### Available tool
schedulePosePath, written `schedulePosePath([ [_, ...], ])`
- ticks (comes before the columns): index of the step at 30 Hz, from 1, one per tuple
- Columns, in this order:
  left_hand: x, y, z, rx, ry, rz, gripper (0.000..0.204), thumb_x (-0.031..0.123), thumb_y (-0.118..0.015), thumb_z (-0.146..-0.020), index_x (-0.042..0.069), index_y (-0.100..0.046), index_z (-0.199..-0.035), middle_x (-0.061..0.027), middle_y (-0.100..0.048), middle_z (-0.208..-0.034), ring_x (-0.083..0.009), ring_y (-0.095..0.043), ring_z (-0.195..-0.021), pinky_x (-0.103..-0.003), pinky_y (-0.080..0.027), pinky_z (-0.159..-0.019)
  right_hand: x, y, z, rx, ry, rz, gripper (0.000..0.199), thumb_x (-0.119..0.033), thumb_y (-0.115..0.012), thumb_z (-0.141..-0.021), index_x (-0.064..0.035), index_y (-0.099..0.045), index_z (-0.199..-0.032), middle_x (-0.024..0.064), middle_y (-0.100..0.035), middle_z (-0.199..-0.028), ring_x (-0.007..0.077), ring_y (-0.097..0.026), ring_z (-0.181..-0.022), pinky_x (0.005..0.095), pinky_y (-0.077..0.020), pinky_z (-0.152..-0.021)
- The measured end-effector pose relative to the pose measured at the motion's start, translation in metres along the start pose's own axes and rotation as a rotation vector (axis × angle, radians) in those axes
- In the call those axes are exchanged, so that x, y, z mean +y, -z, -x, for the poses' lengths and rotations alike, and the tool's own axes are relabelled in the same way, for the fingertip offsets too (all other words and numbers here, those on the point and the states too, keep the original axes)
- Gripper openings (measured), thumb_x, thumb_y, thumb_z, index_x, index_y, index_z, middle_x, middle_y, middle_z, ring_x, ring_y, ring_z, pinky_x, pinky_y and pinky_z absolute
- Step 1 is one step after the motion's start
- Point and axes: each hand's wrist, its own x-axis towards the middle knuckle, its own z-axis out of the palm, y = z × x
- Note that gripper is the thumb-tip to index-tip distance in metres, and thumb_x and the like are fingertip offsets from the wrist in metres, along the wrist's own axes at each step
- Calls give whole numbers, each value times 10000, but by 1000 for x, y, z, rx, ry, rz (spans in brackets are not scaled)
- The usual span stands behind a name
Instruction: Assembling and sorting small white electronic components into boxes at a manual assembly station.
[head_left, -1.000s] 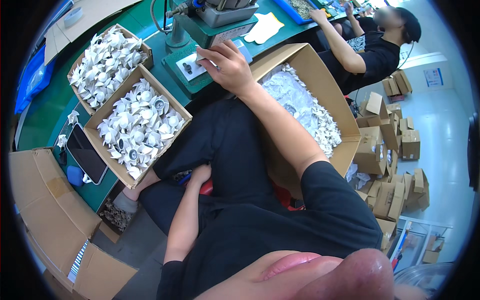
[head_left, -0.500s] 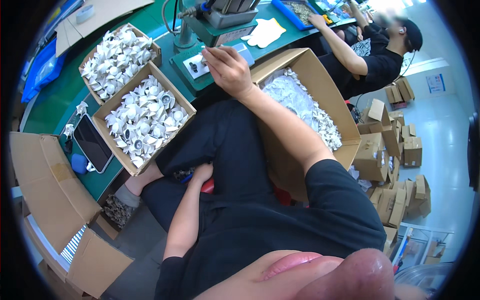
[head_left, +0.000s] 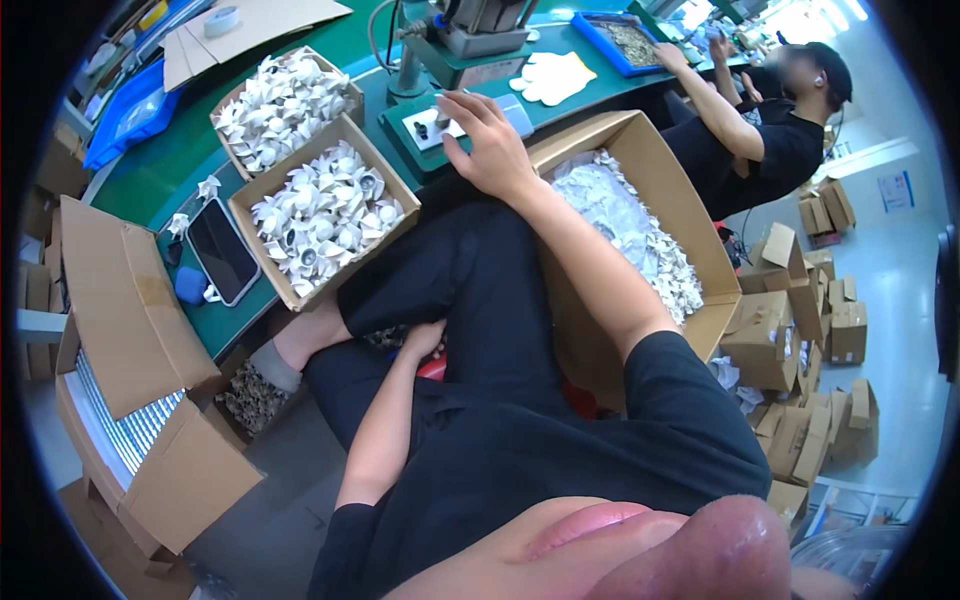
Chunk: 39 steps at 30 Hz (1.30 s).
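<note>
My right hand [head_left: 490, 148] reaches over the metal fixture [head_left: 423, 128] on the green base of a bench press [head_left: 480, 35]. Its fingers are stretched out and the thumb stands apart; I see nothing held. The fingertips are by the fixture's small post, and whether they touch it I cannot tell. My left hand [head_left: 425, 338] hangs low beside my thigh, its fingers mostly hidden. Left of the press, two cardboard boxes hold white finned, impeller-like parts [head_left: 325, 215]. By my right forearm, a larger carton [head_left: 625, 135] holds a clear plastic bag [head_left: 600, 205] and more white parts.
A phone [head_left: 222, 250] and a blue case [head_left: 190, 286] lie on the green bench. White gloves [head_left: 552, 78] and a blue tray [head_left: 625, 45] are farther back. A co-worker [head_left: 750, 140] sits at the right. An opened carton [head_left: 130, 300] stands left; stacked cartons [head_left: 760, 340] stand right.
The whole view has shifted slightly, so the bench and boxes appear farther right. My right hand's fingers have gone from bunched together to spread, the thumb now apart. My left hand stays low.
</note>
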Motion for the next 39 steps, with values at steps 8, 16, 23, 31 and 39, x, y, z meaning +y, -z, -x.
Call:
schedulePosePath([
  [8, 16, 25, 15, -44, 89, 394, 379, 412, -499, -1035, 64, -636, -970, -19, -626, -818, -119, -548, -580, -264, -438, -441, -5, -4, 15, -182, -115, -40, 404, -83, -705, -831, -46, -682, -1232, 157, -678, -1270, 355, -620, -1196, 414, -491, -1035],
  [16, 28, 16, 26, -35, 70, 429, 413, 394, -461, -1033, 52, -605, -1214, -54, -672, -894, -114, -536, -591, -259, -437, -440, 17, 10, 3, -35, -187, -145, 400, -68, -684, -854, -38, -675, -1253, 169, -661, -1312, 343, -613, -1230, 405, -457, -1072],
  [23, 29, 20, 25, 10, 98, 458, 411, 415, -472, -1033, 74, -609, -1220, -56, -684, -939, -114, -537, -606, -259, -437, -445, 9, 11, 13, -132, -188, -250, 404, -73, -682, -856, -45, -679, -1258, 158, -589, -1422, 349, -561, -1296, 413, -434, -1090],
  [31, 19, 16, 12, 10, 106, 427, 420, 427, -450, -1042, 79, -614, -1209, -41, -679, -924, -112, -534, -607, -264, -441, -465, 54, 28, 23, -36, -523, -190, 462, -104, -661, -902, -22, -603, -1353, 147, -748, -1058, 235, -731, -913, 358, -576, -814],
  [39, 19, 16, 9, -46, 49, 428, 344, 377, -466, -1045, 85, -643, -1008, -12, -615, -811, -103, -544, -612, -255, -433, -469, 251, 181, -129, 159, -707, -845, 290, -244, -555, -998, -31, -654, -827, 104, -611, -666, 217, -584, -509, 361, -474, -502],
])
